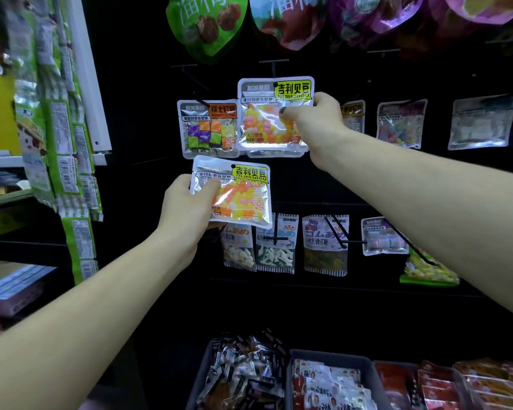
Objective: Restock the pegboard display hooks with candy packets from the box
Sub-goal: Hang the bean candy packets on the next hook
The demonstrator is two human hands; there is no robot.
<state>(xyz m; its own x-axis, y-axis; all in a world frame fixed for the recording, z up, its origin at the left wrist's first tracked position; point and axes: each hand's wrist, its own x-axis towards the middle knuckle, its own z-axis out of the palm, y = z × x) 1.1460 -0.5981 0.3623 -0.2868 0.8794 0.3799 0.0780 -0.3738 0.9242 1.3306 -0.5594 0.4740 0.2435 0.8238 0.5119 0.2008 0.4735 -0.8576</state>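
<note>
My right hand [311, 119] pinched the upper candy packet [274, 113] by its right edge, holding it up against the black pegboard [323, 179] at a hook [274, 69]. My left hand [187, 208] gripped a second, matching packet [234, 192] lower down, just below and left of the first.

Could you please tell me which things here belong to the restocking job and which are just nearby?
In the job:
upper jelly bean packet, in the right hand
lower jelly bean packet, in the left hand
bare hook

Just nearby:
cube candy packet
grey bins
green packet strips
</note>
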